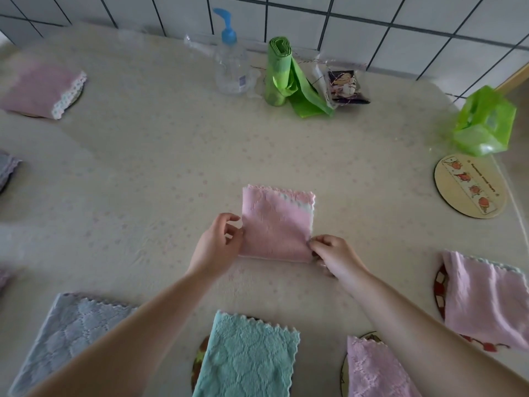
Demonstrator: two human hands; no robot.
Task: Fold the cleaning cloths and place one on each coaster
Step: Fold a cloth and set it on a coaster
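Back of the table [143,144], which is wearing a pale flowery cover, a clear pump bottle [230,64] with a blue top is standing by the tiled wall [372,27]. Just right of it a green bag roll [279,73] is sitting upright, partly unrolling, beside a small dark packet [346,87]. A green plastic bag [483,123] is sitting far right.

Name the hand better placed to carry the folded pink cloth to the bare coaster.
Probably the right hand: it pinches the pink cloth and the bare coaster is on its side.
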